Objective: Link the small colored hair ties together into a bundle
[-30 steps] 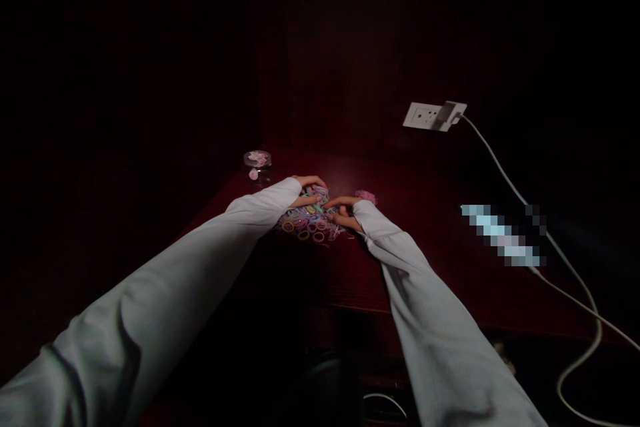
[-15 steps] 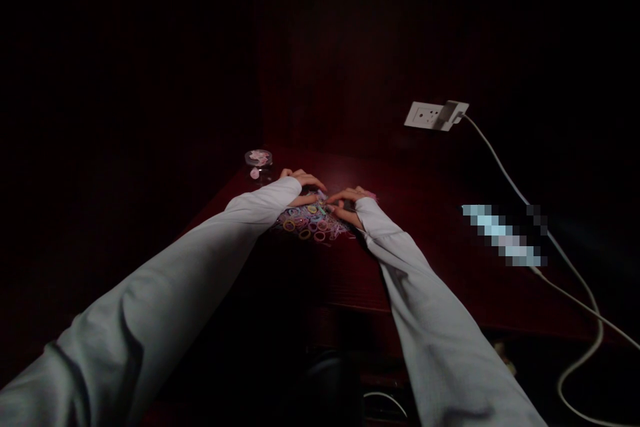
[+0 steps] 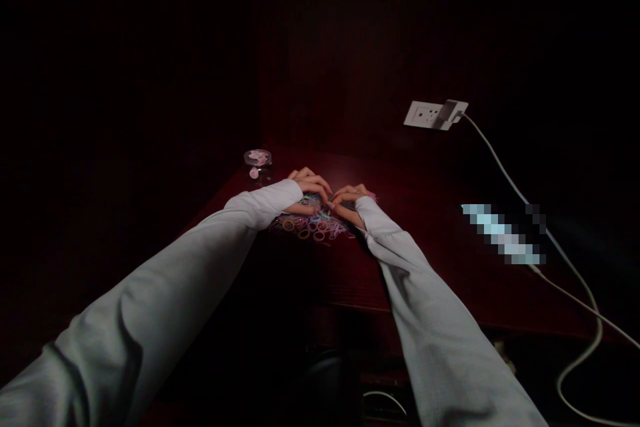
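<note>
A pile of small colourful rings and bands (image 3: pixel 313 227) lies on the dark red table (image 3: pixel 320 283). Over the pile's left part is my left hand (image 3: pixel 310 188), its fingers bent and apart, with the thumb low over the rings. My right hand (image 3: pixel 350 200) is at the pile's right side, fingertips and thumb brought together close to the left fingertips. Whatever lies between the right fingertips is too small and dark to make out. A bit of pink shows behind the right hand.
A clear jar (image 3: pixel 258 163) with pink pieces stands at the table's back left. On the wall is a socket (image 3: pixel 425 115) with a plugged-in charger. Its white cable (image 3: pixel 575 267) runs down the right, near a blurred-out device (image 3: pixel 503 233).
My left hand has lifted slightly and moved right, its fingertips now nearer my right hand. The right fingers have drawn closer to their thumb.
</note>
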`<state>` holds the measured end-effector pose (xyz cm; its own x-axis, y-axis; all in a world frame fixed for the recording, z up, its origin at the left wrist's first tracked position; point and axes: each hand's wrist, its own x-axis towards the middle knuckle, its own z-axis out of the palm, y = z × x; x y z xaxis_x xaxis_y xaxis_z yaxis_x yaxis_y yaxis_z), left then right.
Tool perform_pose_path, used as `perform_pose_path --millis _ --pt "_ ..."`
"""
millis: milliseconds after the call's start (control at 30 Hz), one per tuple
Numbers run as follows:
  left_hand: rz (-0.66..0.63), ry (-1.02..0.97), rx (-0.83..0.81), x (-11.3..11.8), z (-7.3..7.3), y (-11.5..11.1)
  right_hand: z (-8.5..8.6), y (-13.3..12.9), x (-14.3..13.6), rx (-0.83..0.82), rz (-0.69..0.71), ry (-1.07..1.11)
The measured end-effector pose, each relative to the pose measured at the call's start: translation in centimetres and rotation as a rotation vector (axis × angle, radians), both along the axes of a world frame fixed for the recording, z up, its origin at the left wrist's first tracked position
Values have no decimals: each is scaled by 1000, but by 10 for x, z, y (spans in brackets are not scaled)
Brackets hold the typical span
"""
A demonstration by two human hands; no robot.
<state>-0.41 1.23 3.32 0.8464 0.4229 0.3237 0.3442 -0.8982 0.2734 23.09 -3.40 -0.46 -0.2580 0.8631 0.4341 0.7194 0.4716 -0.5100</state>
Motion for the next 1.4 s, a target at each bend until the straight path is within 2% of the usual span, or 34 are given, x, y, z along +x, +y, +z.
perform_pose_path --millis 233,400,600,900,1167,1400 --pt "29 7 41 1 -6 4 -2 1 1 11 -64 -46" --pt "46 13 36 4 -10 13 6 -8 -2 34 -7 -95" --pt "40 12 23 6 -10 14 14 -15 -8 -13 33 -172" --pt "55 16 33 6 -14 14 7 -9 -11 -18 42 -149" --pt "21 -32 33 7 -18 18 11 -12 -9 20 45 -100" --pt "44 -51 13 9 -17 13 11 -11 -6 75 27 -44"
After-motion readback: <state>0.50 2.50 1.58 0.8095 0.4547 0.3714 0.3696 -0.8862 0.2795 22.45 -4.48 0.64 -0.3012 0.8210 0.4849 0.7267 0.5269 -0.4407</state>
